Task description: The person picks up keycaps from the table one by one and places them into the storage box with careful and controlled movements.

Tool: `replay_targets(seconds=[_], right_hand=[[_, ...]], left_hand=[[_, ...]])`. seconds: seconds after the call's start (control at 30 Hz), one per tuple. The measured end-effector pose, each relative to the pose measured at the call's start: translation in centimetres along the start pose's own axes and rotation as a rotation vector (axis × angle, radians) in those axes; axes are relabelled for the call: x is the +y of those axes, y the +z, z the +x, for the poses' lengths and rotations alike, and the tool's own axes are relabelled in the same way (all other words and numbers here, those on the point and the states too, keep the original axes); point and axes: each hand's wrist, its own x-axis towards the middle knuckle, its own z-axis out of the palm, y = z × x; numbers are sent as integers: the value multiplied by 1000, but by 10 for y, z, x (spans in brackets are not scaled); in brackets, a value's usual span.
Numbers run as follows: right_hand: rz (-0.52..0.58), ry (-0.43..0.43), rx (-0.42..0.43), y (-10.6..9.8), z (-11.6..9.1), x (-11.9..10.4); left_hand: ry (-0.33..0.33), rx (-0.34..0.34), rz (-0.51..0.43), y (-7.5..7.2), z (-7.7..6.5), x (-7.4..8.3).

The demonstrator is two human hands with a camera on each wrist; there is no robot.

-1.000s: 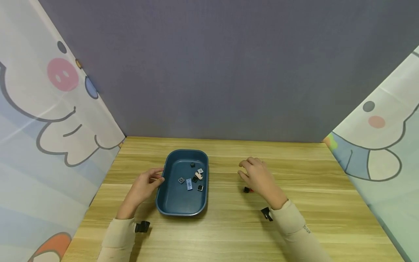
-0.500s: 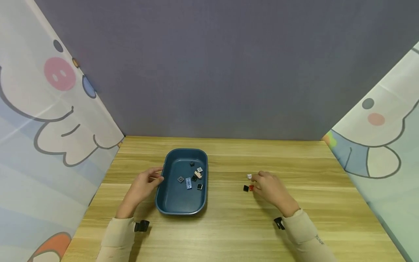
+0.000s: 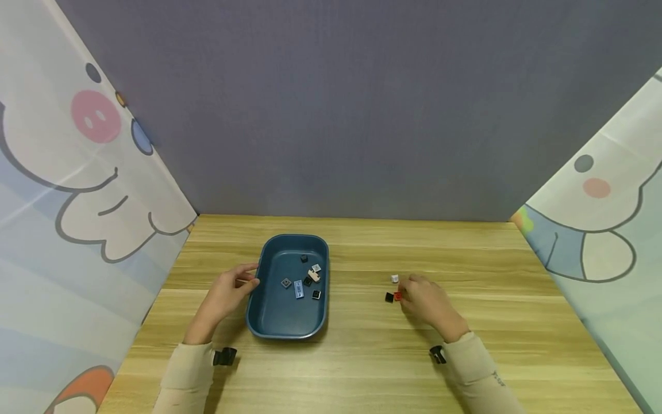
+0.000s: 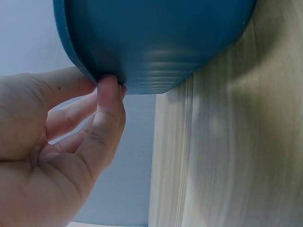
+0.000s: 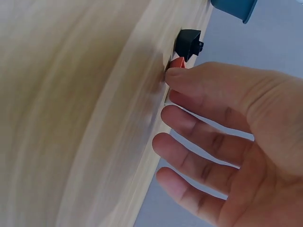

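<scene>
My left hand (image 3: pixel 227 294) pinches the left rim of a dark blue tray (image 3: pixel 256 322); in the left wrist view the thumb and fingers (image 4: pixel 109 94) meet on the tray's edge (image 4: pixel 71 42). Inside the tray lie several small keycaps, among them a long blue keycap (image 3: pixel 298 289). To the right, my right hand (image 3: pixel 426 302) is down at the table with thumb and index at a red keycap (image 3: pixel 397 296). The thumb partly hides that keycap in the right wrist view. Close beside it lies a black keycap (image 5: pixel 188 43), and a white keycap (image 3: pixel 395 279) lies just behind.
The wooden table (image 3: pixel 362 368) ends at a grey panel (image 3: pixel 351 115) at the back. Printed cartoon sheets (image 3: pixel 584 230) stand on both sides. Several more keycaps, such as a grey keycap (image 3: pixel 286 283) and a cream keycap (image 3: pixel 314 276), sit in the tray.
My right hand has come down from above the table to the red keycap, uncovering the white keycap behind. The left hand and the tray stay in place.
</scene>
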Motion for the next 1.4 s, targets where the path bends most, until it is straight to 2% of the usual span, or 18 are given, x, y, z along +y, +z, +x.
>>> replay_targets(seconds=[0.2, 0.5, 0.9, 1.13, 1.4], right_hand=[[21, 1, 11, -3, 0, -3], [29, -41, 97, -15, 11, -18], [5, -147, 127, -29, 48, -68], [-6, -238, 172, -36, 69, -102], [10, -291, 138, -42, 84, -134]], left_hand=[[-5, 0, 5, 0, 1, -1], [10, 8, 11, 0, 0, 0], [-22, -1, -13, 0, -1, 4], [-26, 6, -20, -1, -2, 6], [-24, -2, -23, 0, -2, 3]])
